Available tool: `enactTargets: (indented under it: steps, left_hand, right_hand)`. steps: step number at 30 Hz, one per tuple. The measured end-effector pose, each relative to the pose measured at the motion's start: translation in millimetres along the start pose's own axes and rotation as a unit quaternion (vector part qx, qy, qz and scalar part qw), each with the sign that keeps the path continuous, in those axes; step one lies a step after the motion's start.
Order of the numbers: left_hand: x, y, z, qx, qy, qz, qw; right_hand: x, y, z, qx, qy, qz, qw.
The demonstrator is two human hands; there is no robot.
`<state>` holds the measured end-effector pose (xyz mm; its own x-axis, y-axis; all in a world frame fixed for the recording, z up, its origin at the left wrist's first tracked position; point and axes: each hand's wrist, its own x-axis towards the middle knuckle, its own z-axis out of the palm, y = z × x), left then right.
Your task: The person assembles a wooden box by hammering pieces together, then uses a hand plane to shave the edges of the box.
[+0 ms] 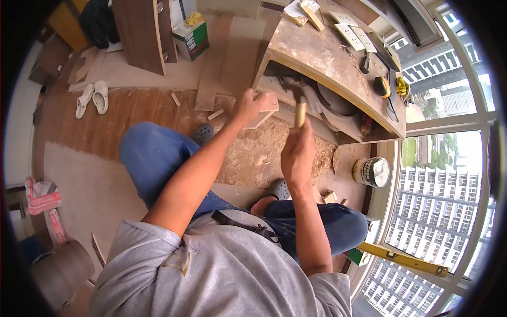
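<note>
My left hand (pixel 256 105) is closed on the top of a pale-edged wooden piece (pixel 261 119), which stands tilted over the shavings. Off to its right, my right hand (pixel 297 156) is wrapped around the light wooden handle of a hammer (pixel 300 115). The hammer's dark head is smeared by motion in front of the bench's open shelf. Both hands are between my bent knees and the workbench (pixel 317 50).
Wood shavings (pixel 253 153) cover the floor. White sockets (pixel 348 36) and a tape measure (pixel 381 86) lie on the bench. A paint bucket (pixel 372 172) and a yellow spirit level (pixel 404 259) are by the window. Clogs (pixel 100 98) lie at left.
</note>
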<state>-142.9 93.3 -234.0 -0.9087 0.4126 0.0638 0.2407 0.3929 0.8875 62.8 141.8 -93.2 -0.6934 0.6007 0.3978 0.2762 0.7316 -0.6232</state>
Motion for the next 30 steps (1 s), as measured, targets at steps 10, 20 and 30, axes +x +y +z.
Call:
enactTargets:
  steps: [10,20,30]
  left_hand:
    - [-3,6,-2,0.007,0.003,0.006,1.0]
    - [-6,1,4,0.008,0.011,0.005,1.0]
    - [-9,14,-6,-0.009,0.004,0.016,1.0]
  right_hand:
    - [7,-7,-9,0.048,0.006,0.054,0.997]
    - [10,4,-8,-0.076,-0.11,0.107,0.985]
    - [0,40,13,-0.095,-0.126,0.036,0.987]
